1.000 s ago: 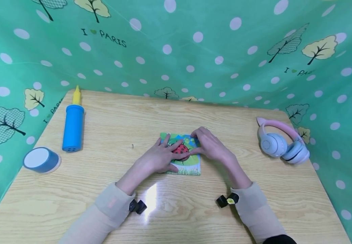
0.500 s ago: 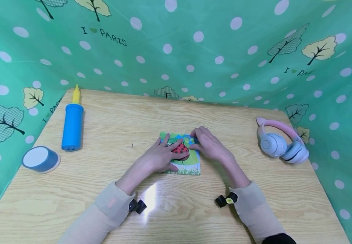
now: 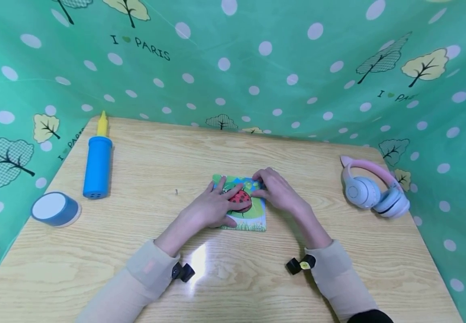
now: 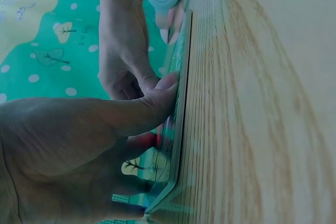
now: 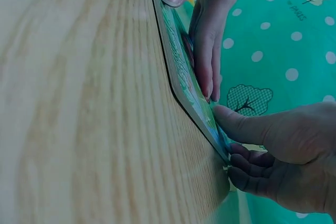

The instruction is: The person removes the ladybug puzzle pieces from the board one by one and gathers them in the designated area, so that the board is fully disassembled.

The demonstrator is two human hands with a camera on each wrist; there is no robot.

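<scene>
In the head view, a thin square board printed with a red ladybird [image 3: 254, 215] lies flat near the middle of a pale wood-grain table [image 3: 241, 287]. The left hand [image 3: 211, 208], fingers spread and nearly straight, rests over its nine o'clock side; the right hand [image 3: 278, 192] grips its one o'clock corner between thumb and curled fingers. From the board, pink-and-pale-blue cat-ear headphones [image 3: 362, 191] lie at three o'clock, a round blue tub with a white top [image 3: 57, 209] sits at nine, and a blue plastic pump with a yellow nozzle [image 3: 97, 168] lies between nine and ten. In the left wrist view, the left thumb rests on the board. In the right wrist view, the right thumb touches its face, fingers bent at its edge.
</scene>
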